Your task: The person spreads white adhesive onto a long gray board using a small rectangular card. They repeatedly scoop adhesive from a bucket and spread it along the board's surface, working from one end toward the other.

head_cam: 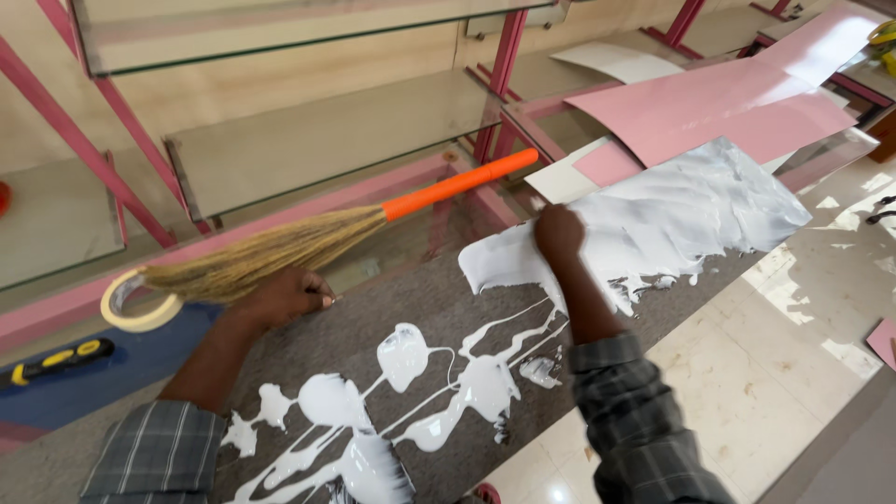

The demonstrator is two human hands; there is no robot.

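My left hand (285, 297) has the broom (308, 233) barring its twelve o'clock; tape roll (140, 301) at nine; wet white glue pools (401, 401) crowd six; bare grey surface (373, 303) at three lies open.

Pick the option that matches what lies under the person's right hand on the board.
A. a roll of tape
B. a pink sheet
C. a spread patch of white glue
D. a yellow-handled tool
C: the right hand presses flat on the spread white glue that coats the far part of the grey board, while the tape roll lies off by the left hand.
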